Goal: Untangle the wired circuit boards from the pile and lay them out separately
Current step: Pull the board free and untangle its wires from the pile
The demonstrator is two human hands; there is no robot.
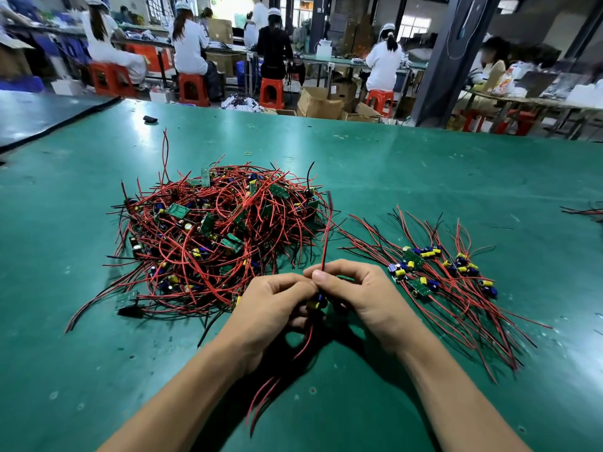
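Observation:
A tangled pile (215, 236) of small green circuit boards with red and black wires lies on the green table (424, 164), left of centre. To the right, several separated boards (437, 272) lie side by side with their wires fanned out. Between the two heaps, my left hand (270, 308) and my right hand (355, 291) together hold one board (317, 301) with yellow and blue parts, mostly hidden by my fingers. My right thumb and fingers pinch its red wire (326, 236), which rises upward. More of its wires hang down toward me.
A small black object (150, 119) and a yellow rubber band (248, 154) lie far back on the table. More wires poke in at the right edge (587, 211). Beyond the table, people sit on orange stools at benches, with cardboard boxes on the floor.

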